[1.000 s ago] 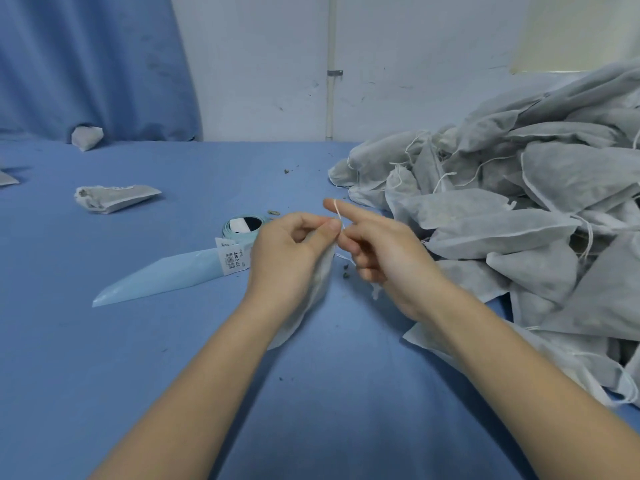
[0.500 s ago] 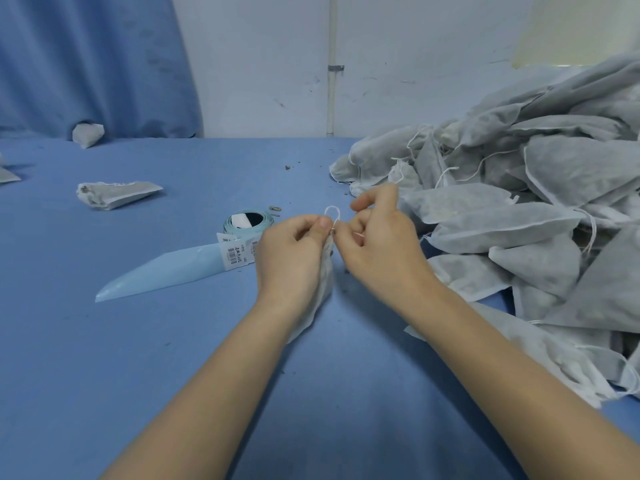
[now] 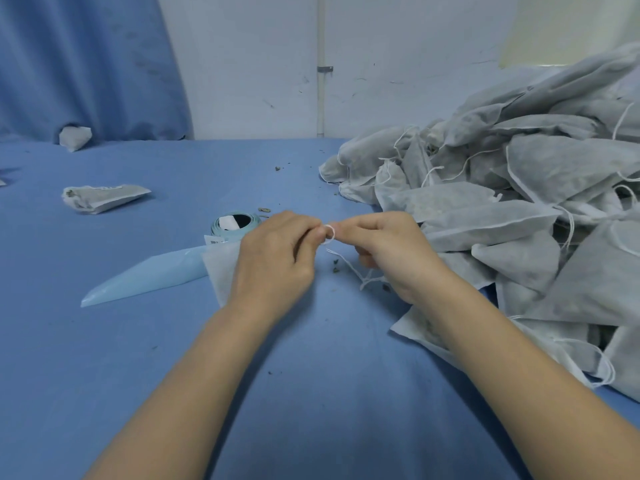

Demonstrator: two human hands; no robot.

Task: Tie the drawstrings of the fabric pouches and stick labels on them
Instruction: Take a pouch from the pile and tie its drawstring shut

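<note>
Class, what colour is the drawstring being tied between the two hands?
White drawstring, seen in the head view.

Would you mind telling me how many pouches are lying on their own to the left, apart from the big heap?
2: one grey pouch lying flat on the blue table at the left, and one small pouch further back against the blue curtain. A scrap at the far left edge may be another.
</note>
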